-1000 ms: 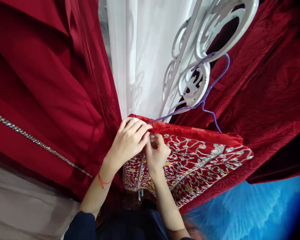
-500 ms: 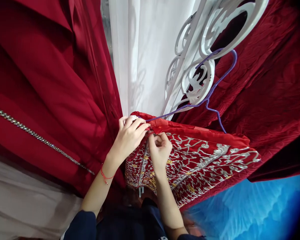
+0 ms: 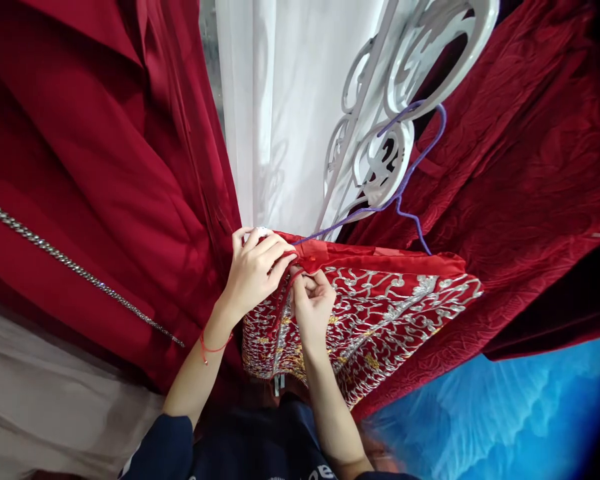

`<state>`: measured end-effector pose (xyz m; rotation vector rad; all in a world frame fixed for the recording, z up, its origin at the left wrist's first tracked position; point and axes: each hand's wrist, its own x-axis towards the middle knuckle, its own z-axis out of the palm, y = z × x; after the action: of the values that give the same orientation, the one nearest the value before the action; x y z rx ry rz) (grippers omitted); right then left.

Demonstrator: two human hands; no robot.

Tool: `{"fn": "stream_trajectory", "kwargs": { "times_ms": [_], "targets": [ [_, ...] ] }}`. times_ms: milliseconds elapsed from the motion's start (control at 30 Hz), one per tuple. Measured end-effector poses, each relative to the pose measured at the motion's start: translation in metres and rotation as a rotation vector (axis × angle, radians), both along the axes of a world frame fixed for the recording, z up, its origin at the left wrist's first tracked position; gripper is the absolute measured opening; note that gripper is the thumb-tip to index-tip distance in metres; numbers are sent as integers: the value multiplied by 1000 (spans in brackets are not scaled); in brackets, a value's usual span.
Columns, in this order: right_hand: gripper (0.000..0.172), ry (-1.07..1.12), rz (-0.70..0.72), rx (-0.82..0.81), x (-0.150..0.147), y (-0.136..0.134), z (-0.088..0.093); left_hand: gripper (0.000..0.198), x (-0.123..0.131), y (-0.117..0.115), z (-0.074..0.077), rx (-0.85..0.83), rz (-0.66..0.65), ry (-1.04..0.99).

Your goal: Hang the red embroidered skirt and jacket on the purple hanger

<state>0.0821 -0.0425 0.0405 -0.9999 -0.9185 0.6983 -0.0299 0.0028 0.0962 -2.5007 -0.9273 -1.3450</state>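
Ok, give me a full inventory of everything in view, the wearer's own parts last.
Scrollwork rack: one, white, upper right of centre
Thin wire-like hanger: one, purple, hooked on the rack
Embroidered fabric garment: one, red with silver and gold, centre
Small unclear piece: one, white, garment's upper left corner
Smooth hanging cloth: one, white, behind the rack
Satiny draped cloth: one, deep red, left
Sparkling strip: one, silver, across the satiny cloth
Textured cloth: one, dark red, right
Rippled material: one, blue, lower right
Creased cloth: one, beige, lower left
String bracelet: one, red, left wrist
Short-sleeved top: one, navy, bottom
Left hand: one, bare, gripping the garment's top edge
Right hand: one, bare, pinching red material beside it
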Motion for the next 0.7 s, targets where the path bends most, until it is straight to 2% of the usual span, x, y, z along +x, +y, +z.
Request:
{"fn": "stream_trajectory", "kwargs": {
  "times_ms": [100,233,400,700],
  "targets": [
    [26,23,-1,16,0,4,-3,19,3,2,-3,-6,6,-37],
    [27,19,-14,17,-2,9,-16,19,3,5,-10,-26,18,-105],
    [31,-12,-93,-8,-4,10,-31,18,3,8,-16,-50,4,-112],
    [24,-99,-152,15,-3,11,-36,19,10,9,-21,-79,23,-228]
  ]
}}
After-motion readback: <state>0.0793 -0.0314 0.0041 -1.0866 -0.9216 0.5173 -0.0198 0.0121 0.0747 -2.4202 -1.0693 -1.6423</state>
